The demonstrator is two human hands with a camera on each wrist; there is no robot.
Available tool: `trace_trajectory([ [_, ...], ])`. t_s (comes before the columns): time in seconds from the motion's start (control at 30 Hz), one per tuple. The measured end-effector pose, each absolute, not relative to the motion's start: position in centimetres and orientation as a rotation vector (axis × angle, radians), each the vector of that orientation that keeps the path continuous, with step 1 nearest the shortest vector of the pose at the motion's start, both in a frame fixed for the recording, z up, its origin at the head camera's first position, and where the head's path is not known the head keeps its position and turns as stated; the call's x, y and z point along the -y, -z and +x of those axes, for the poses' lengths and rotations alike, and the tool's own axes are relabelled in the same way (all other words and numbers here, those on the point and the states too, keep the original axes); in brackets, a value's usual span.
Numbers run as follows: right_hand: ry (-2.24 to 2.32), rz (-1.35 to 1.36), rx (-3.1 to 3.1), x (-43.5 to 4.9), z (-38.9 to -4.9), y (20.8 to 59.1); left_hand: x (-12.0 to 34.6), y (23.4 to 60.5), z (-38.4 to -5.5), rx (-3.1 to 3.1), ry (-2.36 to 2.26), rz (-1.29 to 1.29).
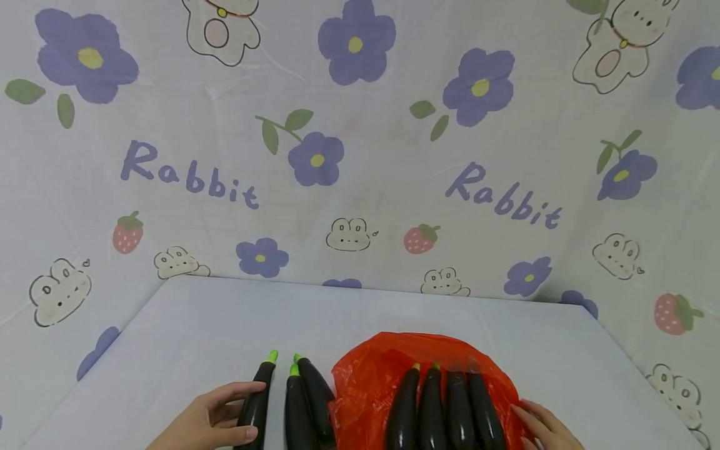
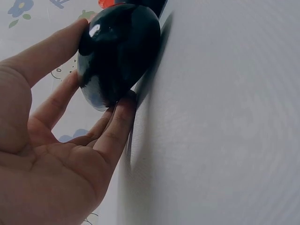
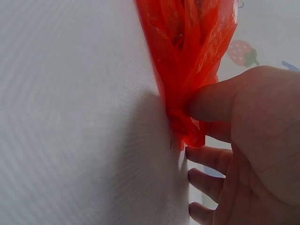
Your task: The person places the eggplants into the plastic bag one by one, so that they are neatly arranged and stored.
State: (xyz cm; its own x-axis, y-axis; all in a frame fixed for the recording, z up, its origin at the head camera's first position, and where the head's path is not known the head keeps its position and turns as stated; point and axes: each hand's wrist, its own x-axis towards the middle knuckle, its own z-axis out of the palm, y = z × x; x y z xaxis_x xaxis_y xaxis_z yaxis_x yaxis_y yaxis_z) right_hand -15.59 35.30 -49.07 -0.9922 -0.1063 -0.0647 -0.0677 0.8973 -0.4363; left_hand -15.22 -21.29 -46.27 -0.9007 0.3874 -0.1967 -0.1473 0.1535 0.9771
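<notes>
My left hand (image 1: pixel 205 420) grips a dark, glossy eggplant (image 1: pixel 257 403) with a bright green stem end, thumb on one side and fingers on the other. In the left wrist view its rounded end (image 2: pixel 119 51) sits between thumb and fingertips, close over the table. Beside it lie two more eggplants (image 1: pixel 298 409), partly overlapping. A red plastic bag (image 1: pixel 360 381) is spread under several eggplants (image 1: pixel 430 412) lying side by side. My right hand (image 1: pixel 548 426) pinches the bag's right edge; in the right wrist view thumb and index finger hold the gathered red plastic (image 3: pixel 180 122).
The white table (image 1: pixel 225 325) reaches back to a hanging cloth (image 1: pixel 382 187) printed with purple flowers, rabbits and strawberries. The cloth also hangs along both sides. The front ends of the eggplants run past the lower edge of the head view.
</notes>
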Motion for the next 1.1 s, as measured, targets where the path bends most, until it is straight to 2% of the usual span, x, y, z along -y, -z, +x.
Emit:
trace_trajectory([
  [1.1, 0.657, -0.143, -2.990, -35.32, -15.57, 49.11, 21.47, 45.81, -15.03, -2.037, -1.849, 0.221],
])
